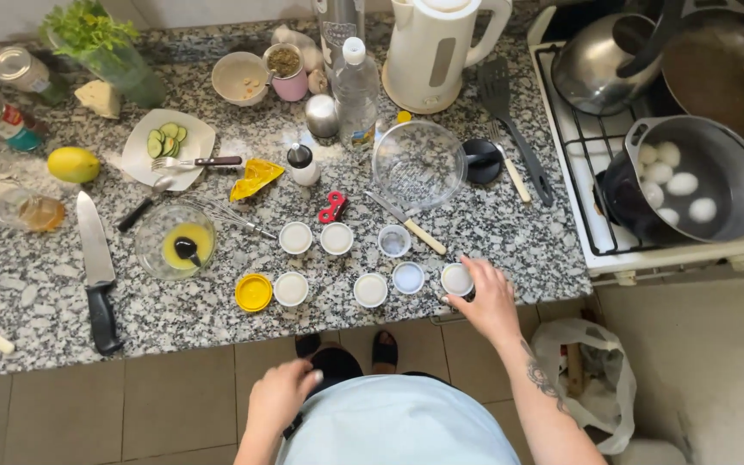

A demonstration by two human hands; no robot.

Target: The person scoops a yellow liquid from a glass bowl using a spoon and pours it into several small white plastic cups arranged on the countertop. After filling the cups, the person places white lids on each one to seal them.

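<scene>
My right hand [486,303] reaches to the front edge of the granite counter [36,284] and grips a small white-topped jar [456,278], the rightmost of several small jars standing in two rows. Two of its neighbours are a jar [407,277] and another jar [370,289] just to the left. My left hand [281,394] hangs below the counter edge near my body, fingers loosely curled, holding nothing that I can see.
A yellow lid [253,292], a glass bowl with yolk [175,242], a large knife [95,272], a glass sieve bowl [418,164], a kettle [435,52], and a stove pot of eggs [691,185] at right. A plastic bag [592,379] sits on the floor.
</scene>
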